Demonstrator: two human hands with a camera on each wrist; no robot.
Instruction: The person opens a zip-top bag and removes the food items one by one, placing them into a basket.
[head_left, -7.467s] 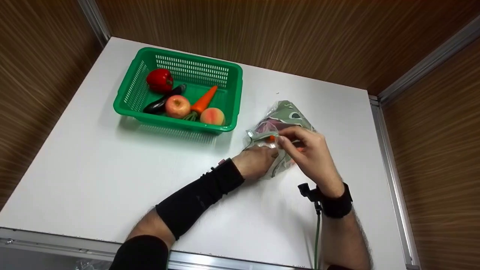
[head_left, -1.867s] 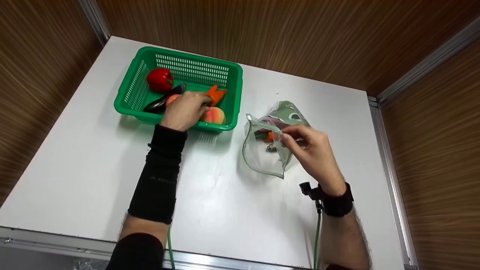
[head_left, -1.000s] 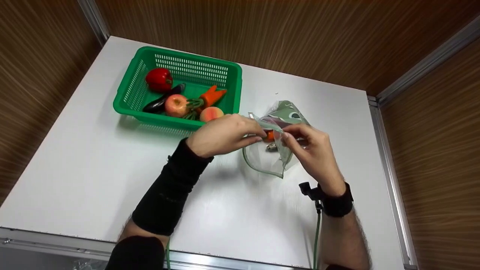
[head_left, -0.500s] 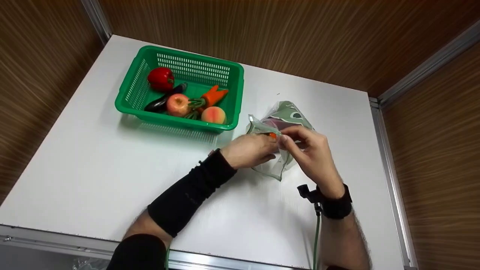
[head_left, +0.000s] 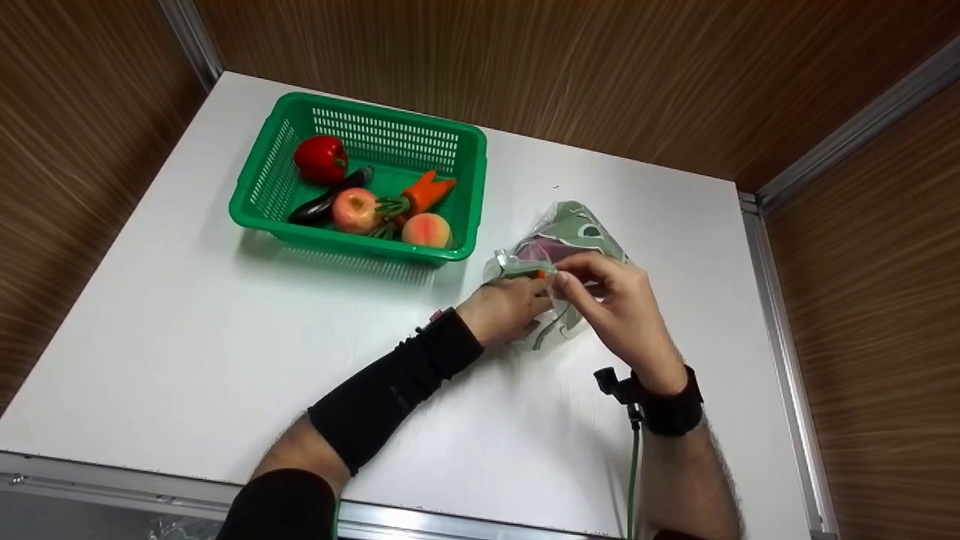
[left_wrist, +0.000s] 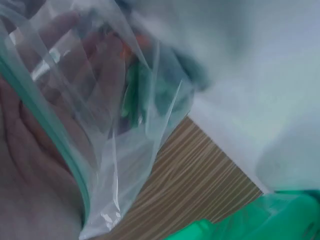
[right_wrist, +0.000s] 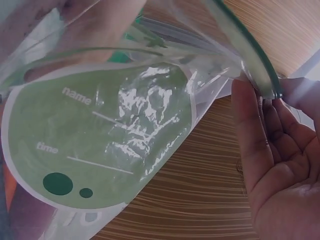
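My left hand (head_left: 502, 307) reaches through the mouth of a clear zip bag (head_left: 574, 229) printed with green. In the left wrist view its fingers lie fairly straight behind the plastic, near an orange and green thing (left_wrist: 132, 92) in the bag. A bit of orange (head_left: 540, 275) also shows beside those fingers in the head view. My right hand (head_left: 615, 304) pinches the zip edge between thumb and fingers and keeps the mouth apart. In the right wrist view the bag's green label (right_wrist: 100, 135) reads "name" and "time".
A green basket (head_left: 349, 244) stands at the back left. In it lie a red bell pepper (head_left: 320, 159), an eggplant (head_left: 319, 208), an apple (head_left: 355, 211), two carrots (head_left: 426, 193) and a peach (head_left: 426, 231). Wood-grain walls (head_left: 465, 67) close off the white table's (head_left: 225, 322) back and sides.
A second carrot has come into the basket with my left hand. That hand then left the basket, moved right and went into the bag. My right hand has kept its pinch.
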